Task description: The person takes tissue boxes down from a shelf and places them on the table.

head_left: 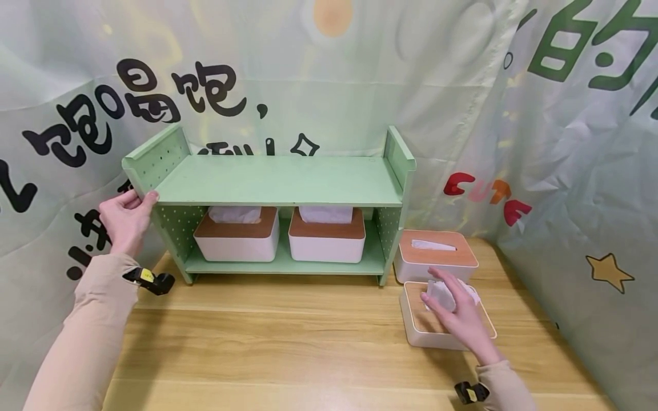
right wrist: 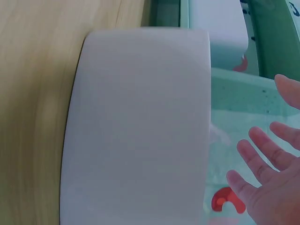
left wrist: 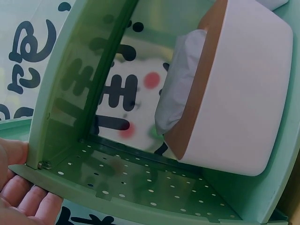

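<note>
At the left end of the green two-tier shelf (head_left: 277, 180), my left hand (head_left: 125, 220) grips the side panel, with the thumb on one face and the fingers on the other in the left wrist view. My right hand (head_left: 462, 317), fingers spread, is over the front tissue box (head_left: 437, 341) on the right. That box has white walls, a wooden lid and a tissue poking out, partly covered by the hand. In the right wrist view its white wall (right wrist: 140, 131) fills the middle, and the palm and fingertips show beside it.
Two similar tissue boxes, one left (head_left: 236, 248) and one right (head_left: 327, 248), sit on the shelf's lower tier. Another tissue box (head_left: 437, 256) stands behind the front one, beside the shelf. A printed curtain (head_left: 329, 103) hangs behind the wooden table (head_left: 288, 342).
</note>
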`<state>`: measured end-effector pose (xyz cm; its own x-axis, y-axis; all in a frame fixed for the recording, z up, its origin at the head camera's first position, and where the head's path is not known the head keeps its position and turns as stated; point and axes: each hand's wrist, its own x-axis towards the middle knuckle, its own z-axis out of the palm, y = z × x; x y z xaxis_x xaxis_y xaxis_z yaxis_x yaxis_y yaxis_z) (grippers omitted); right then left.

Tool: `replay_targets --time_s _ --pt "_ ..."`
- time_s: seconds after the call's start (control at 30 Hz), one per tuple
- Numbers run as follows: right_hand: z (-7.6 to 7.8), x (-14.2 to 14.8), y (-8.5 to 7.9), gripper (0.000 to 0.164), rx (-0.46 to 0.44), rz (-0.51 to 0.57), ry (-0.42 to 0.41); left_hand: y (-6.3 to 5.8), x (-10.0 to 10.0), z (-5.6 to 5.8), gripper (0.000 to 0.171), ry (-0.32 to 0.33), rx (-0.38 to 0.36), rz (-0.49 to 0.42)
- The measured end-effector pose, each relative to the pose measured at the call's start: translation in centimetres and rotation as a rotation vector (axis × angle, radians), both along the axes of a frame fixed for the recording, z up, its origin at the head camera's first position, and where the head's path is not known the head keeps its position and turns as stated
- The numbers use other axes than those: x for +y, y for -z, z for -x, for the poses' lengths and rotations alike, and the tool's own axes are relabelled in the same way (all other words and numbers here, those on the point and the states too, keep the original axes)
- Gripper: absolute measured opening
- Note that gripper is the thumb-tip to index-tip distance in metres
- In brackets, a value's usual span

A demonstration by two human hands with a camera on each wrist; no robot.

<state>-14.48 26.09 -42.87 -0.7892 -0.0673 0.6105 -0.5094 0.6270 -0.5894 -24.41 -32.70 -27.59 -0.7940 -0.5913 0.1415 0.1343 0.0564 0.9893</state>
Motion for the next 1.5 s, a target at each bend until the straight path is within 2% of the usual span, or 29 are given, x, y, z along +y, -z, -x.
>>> replay_targets --time_s 0.5,0.73,1.23,1.5 --pt "-0.1 -2.6 -0.3 0.058 -0.087 0.061 -0.029 0.0 0.0 0.0 0.051 -0.009 0.001 0.005" --pt "0.3 -3.8 -0.6 0.056 -0.073 0.106 -0.098 -0.1 -0.1 0.0 0.051 -0.01 -0.014 0.026" --pt "1.0 -6.5 -0.5 0.064 -0.177 0.259 -0.252 0.0 -0.1 0.0 0.052 -0.004 -0.018 0.009" --pt "1.1 -7.7 -0.6 0.069 -0.244 0.31 -0.266 0.0 0.0 0.0 0.053 0.005 0.005 0.001"
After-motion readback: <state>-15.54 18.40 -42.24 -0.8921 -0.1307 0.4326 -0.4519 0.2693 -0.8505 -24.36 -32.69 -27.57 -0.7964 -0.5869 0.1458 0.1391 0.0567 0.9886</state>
